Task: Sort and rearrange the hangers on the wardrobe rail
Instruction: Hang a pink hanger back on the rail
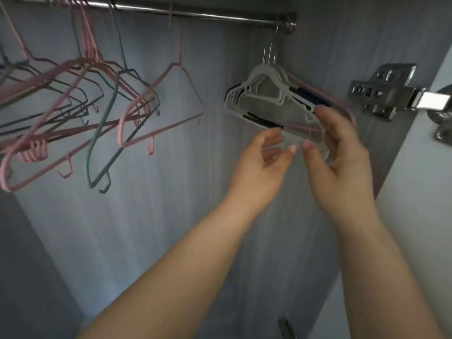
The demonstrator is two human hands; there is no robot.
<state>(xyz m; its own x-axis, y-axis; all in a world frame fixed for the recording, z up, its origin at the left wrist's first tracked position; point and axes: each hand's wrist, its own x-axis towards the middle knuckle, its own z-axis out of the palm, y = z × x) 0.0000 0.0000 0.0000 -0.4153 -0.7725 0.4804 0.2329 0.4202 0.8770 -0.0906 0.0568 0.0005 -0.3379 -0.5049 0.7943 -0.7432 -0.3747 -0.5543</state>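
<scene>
A metal rail (200,14) runs across the top of the wardrobe. At its right end hangs a bunch of white plastic hangers (266,91), tilted, with pink and dark ones behind them. My right hand (340,152) grips the bunch's lower right end, fingers over the top and thumb below. My left hand (261,160) is just under the bunch's bottom bar with loosely spread fingers, its thumb touching the bar. A single pink wire hanger (168,101) hangs mid-rail. Several pink and dark green wire hangers (73,106) are tangled on the left.
The grey wardrobe back wall (171,216) is behind everything. A metal door hinge (386,94) is mounted on the right side wall, with the pale door (420,204) beyond it. Bare rail shows between the single pink hanger and the white bunch.
</scene>
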